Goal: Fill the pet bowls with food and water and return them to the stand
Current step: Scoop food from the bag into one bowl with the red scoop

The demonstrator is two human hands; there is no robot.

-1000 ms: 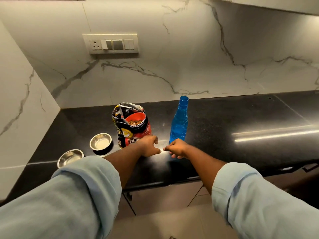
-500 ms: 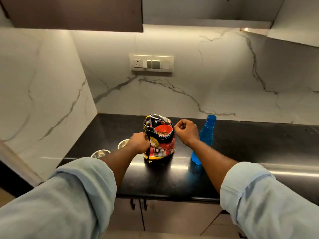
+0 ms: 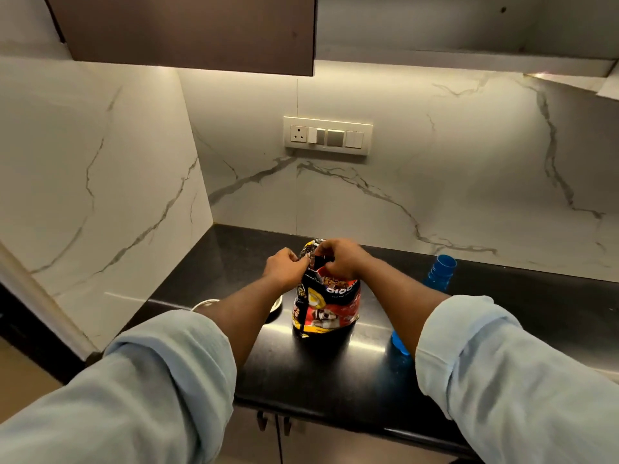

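We hold the food bag point(image 3: 326, 304) at its open top: our left grip point(image 3: 283, 269) pinches the crumpled left lip and our right grip point(image 3: 341, 259) curls round the right lip, with kibble showing inside. The bag stands upright toward the left end of the surface point(image 3: 335, 366). A steel bowl point(image 3: 276, 306) and a second bowl point(image 3: 202, 304) peek out from behind our left forearm. The blue bottle point(image 3: 439, 271) stands to the bag's right.

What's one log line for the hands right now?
left hand grips food bag top | right hand grips same top | blue bottle untouched
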